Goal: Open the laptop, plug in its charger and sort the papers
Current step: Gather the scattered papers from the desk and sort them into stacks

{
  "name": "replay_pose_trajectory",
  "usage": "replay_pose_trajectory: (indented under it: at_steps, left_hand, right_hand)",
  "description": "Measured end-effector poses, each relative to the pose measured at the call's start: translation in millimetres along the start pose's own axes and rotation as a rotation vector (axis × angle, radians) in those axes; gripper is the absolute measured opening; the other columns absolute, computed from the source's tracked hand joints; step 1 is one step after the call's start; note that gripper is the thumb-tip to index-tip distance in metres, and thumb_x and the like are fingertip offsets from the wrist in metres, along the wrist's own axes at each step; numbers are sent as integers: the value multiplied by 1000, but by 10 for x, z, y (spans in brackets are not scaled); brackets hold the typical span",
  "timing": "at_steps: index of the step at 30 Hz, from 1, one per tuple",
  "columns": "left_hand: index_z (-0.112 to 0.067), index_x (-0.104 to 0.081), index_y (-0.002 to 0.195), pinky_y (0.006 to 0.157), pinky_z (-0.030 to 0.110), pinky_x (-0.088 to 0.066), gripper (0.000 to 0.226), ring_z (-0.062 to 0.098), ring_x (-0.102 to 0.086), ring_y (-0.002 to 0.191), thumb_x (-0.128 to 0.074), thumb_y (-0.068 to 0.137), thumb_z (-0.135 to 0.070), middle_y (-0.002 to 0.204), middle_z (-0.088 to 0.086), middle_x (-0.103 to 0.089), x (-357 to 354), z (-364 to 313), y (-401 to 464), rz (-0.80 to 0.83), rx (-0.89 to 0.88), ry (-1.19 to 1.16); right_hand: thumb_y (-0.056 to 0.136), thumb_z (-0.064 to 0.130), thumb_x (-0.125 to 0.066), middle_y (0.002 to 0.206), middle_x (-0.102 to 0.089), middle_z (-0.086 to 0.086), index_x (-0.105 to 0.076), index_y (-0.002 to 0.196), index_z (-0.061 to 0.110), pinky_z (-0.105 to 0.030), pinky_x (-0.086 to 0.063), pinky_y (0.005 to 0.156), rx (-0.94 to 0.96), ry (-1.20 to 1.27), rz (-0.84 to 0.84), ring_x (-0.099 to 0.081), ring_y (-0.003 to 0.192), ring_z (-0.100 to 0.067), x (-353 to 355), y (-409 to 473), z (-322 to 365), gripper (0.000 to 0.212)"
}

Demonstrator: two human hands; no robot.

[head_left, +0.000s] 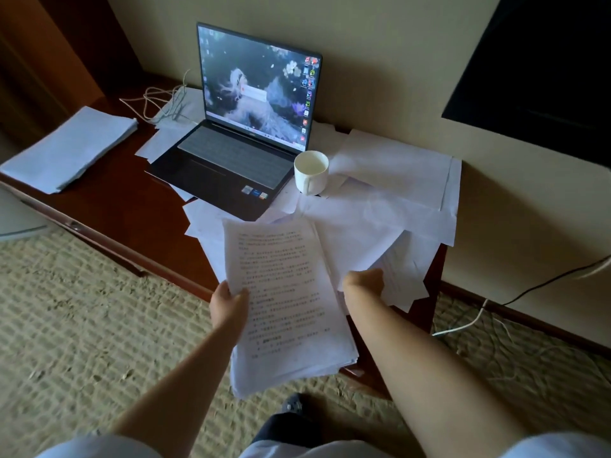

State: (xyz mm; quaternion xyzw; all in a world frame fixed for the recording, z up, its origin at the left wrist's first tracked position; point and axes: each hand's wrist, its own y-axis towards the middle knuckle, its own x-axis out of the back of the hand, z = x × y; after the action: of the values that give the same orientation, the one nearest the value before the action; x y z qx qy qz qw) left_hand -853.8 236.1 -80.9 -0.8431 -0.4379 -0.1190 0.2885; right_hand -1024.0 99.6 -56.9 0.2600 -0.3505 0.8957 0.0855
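Nearest us, both bare forearms reach forward from 6 o'clock, over the woven beige carpet [82,309]. Our left hand [228,309] holds a thick sheaf [287,309] of printed white pages by its left edge, thumb on top and fingers curled beneath; the sheaf hangs past the worktop [132,209] edge, its lower corner sagging. Our right hand [363,280] lies at the sheaf's right edge on the loose sheets [390,206], wrist bent down; its fingers are hidden, so we cannot tell whether they grip anything.

Beyond the hands, toward 1 o'clock, those thin white sheets overlap in a disorderly spread across the dark, glossy wooden worktop, some drooping over its right end. A round white ceramic mug [310,173] stands on them, handle facing us.

At 12 o'clock the laptop [231,160] sits open, dark-cased with a grey keyboard, its screen lit, resting partly on papers. Behind it at 11 o'clock a pale charger cable [162,100] lies in loose loops. At 10 o'clock a neat, squared stack [69,150] of sheets rests apart near the worktop's left end.
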Motion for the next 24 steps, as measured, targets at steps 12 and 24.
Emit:
replay_pose_trajectory:
  at_steps: [12,24]
  left_hand:
    - [-44,-14,145,91,50,-49,83,26,-54,104,-48,85,3,125,-2,-48,-219,-197,-222,108,-124,-78]
    - [-10,-67,101,67,31,-45,29,28,-60,84,-61,89,-35,100,17,-65,-182,-177,-494,164,188,-356]
  right_hand:
    - [58,0,-73,70,-59,-8,-67,83,11,-20,-21,45,1273,-543,-134,-58,49,-30,350,-754,118,29]
    - [71,0,-58,87,-58,-14,-63,82,3,-32,-34,56,1569,-1088,254,-58,81,-34,357,-828,-469,12]
